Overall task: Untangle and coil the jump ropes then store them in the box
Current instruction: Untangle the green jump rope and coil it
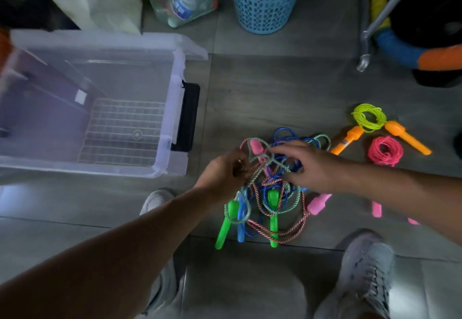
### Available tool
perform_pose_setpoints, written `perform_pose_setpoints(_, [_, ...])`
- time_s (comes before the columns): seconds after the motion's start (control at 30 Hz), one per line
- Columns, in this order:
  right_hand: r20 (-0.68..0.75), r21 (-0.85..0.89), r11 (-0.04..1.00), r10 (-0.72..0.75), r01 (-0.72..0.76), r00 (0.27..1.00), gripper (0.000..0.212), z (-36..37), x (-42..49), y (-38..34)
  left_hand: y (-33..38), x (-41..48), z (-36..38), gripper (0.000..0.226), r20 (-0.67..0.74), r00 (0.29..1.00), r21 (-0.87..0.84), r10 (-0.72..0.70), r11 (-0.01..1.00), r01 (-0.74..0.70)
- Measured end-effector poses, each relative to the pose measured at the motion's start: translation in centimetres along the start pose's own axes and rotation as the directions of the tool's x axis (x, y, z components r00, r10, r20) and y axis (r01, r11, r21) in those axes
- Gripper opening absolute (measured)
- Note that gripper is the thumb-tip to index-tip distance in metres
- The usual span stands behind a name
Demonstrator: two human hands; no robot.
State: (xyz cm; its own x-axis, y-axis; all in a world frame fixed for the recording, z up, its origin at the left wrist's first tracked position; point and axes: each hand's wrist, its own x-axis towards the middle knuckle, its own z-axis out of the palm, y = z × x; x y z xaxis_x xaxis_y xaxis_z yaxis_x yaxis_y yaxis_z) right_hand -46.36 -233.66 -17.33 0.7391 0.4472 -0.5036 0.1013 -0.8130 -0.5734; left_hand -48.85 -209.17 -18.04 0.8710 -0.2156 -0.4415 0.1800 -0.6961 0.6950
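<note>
Your left hand is curled round a few strands at the near-left edge of the tangle, gripping braided cord. Your right hand lies over the top of the heap with fingers spread and tips down among the loops; whether it pinches anything cannot be told from here. The tangle sits on the floor directly under and between your hands, with the open box beyond your left hand.

Expect everything here to be light and limp. The red-and-white cord and its green-and-white fellow look braided and soft, so they will likely grab on each other and snag rather than slide. The blue cord looks smooth and springier, apt to slip free and to hold its kinks. The only stiff parts are the handles: a green handle and a blue handle below your left hand, a pink handle below your right.

Take hold at a handle, not mid-cord, and feed it back through the loops; pulling on a strand would probably tighten the knot. Past your right hand, the yellow-green coil and the pink coil lie wound on the floor; pick those up round the whole bundle so they do not spring open.
</note>
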Motion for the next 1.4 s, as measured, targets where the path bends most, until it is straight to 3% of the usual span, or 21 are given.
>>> perform_pose_setpoints(0.1, [-0.031,-0.024,0.996,-0.090,0.089,0.995,0.068,-3.3,-3.1,-4.8,4.3,-3.4,-2.3,0.022,0.033,0.999,-0.076,0.038,0.996,-0.035])
perform_pose_setpoints(0.27, [0.012,-0.166,0.984,-0.067,0.068,0.998,0.026,-6.4,-7.7,-11.5,10.9,-9.3,-6.5,0.015,0.143,0.985,-0.335,0.094,0.941,-0.041])
perform_pose_setpoints(0.33, [0.027,-0.160,0.986,-0.050,0.053,0.998,0.023,-7.3,-10.0,-14.0,13.1,-11.6,-8.4,0.010,0.153,0.983,-0.403,0.099,0.915,-0.030])
perform_pose_setpoints(0.53, [-0.214,0.251,0.962,-0.056,0.111,0.975,0.023,-9.3,-16.5,-20.4,16.3,-17.5,-13.3,0.007,-0.011,0.972,-0.409,0.233,0.886,-0.217])
perform_pose_setpoints(0.67, [-0.375,0.574,0.791,0.022,0.213,0.927,0.020,-9.6,-19.6,-23.1,17.2,-20.5,-14.2,0.015,0.027,0.949,-0.491,0.313,0.831,-0.260])
perform_pose_setpoints(0.8, [-0.549,0.561,0.766,0.061,0.313,0.834,0.013,-9.3,-21.0,-24.9,19.0,-21.8,-13.5,0.036,0.089,0.894,-0.411,0.440,0.834,-0.370])
perform_pose_setpoints(0.87, [-0.581,0.574,0.733,0.051,0.365,0.812,0.010,-9.4,-21.1,-25.4,19.8,-22.4,-12.7,0.037,0.165,0.875,-0.454,0.455,0.823,-0.342])
perform_pose_setpoints(1.0, [-0.573,0.670,0.623,0.087,0.404,0.815,0.011,-9.4,-21.1,-25.4,19.5,-21.2,-10.5,0.020,0.161,0.896,-0.262,0.414,0.893,-0.366])
perform_pose_setpoints(1.07, [-0.591,0.691,0.606,0.160,0.394,0.791,0.017,-9.4,-20.5,-24.3,19.7,-20.8,-10.1,0.012,0.170,0.932,-0.376,0.320,0.895,-0.239])
perform_pose_setpoints(1.13, [-0.551,0.770,0.535,0.280,0.349,0.786,0.030,-9.3,-19.3,-22.2,20.8,-20.8,-10.5,0.011,0.226,0.958,-0.656,0.178,0.755,0.014])
perform_pose_setpoints(1.2, [-0.411,0.863,0.429,0.290,0.267,0.864,0.030,-8.9,-18.2,-20.0,21.5,-20.2,-11.7,0.013,0.245,0.964,-0.828,0.100,0.540,0.154])
perform_pose_setpoints(1.23, [-0.320,0.882,0.427,0.231,0.200,0.919,0.033,-8.3,-17.7,-19.0,21.8,-19.7,-12.6,0.017,0.250,0.964,-0.877,0.091,0.443,0.186])
perform_pose_setpoints(1.3, [-0.117,0.815,0.577,0.073,0.054,0.990,0.044,-6.5,-17.3,-17.9,22.0,-18.8,-14.3,0.024,0.253,0.961,-0.936,0.112,0.281,0.213])
perform_pose_setpoints(1.37, [0.056,0.551,0.833,0.032,-0.058,0.998,0.029,-4.5,-17.3,-17.4,21.9,-18.0,-15.8,0.026,0.241,0.966,-0.958,0.091,0.183,0.221])
perform_pose_setpoints(1.4, [0.084,0.361,0.928,0.062,-0.088,0.995,0.021,-3.7,-17.3,-16.9,21.8,-17.5,-16.3,0.025,0.228,0.971,-0.958,0.076,0.198,0.209])
